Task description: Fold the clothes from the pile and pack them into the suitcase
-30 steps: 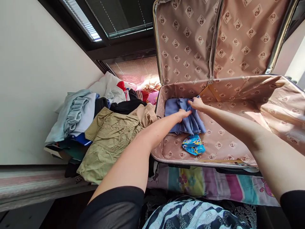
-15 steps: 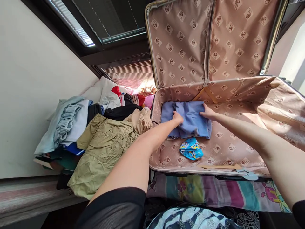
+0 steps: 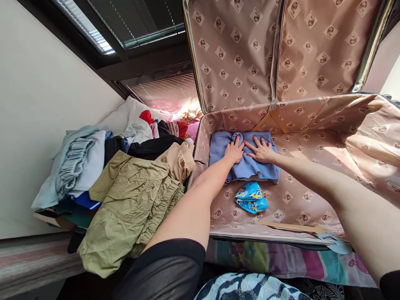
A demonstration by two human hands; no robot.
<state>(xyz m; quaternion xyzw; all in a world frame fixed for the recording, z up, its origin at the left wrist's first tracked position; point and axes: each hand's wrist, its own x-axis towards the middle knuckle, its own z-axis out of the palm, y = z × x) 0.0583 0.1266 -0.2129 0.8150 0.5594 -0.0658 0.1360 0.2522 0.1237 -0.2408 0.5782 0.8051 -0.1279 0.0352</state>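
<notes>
A folded blue garment lies in the left end of the open suitcase. On top of it rests my left hand, its fingers spread over the cloth. Close beside it, my right hand lies flat on the same garment, fingers apart. The two hands nearly meet in the middle. Just in front of the blue garment sits a small bundle of bright blue patterned cloth, which neither hand touches.
The suitcase lid stands upright at the back. To the left are olive trousers, beige clothing and a pile of light blue clothes. A striped, colourful bedspread runs under the case. A tan strap lies along its front edge.
My right hand has moved left from the garment's right edge onto its middle and spread flat. My left hand has opened out on the cloth. The view has shifted slightly.
</notes>
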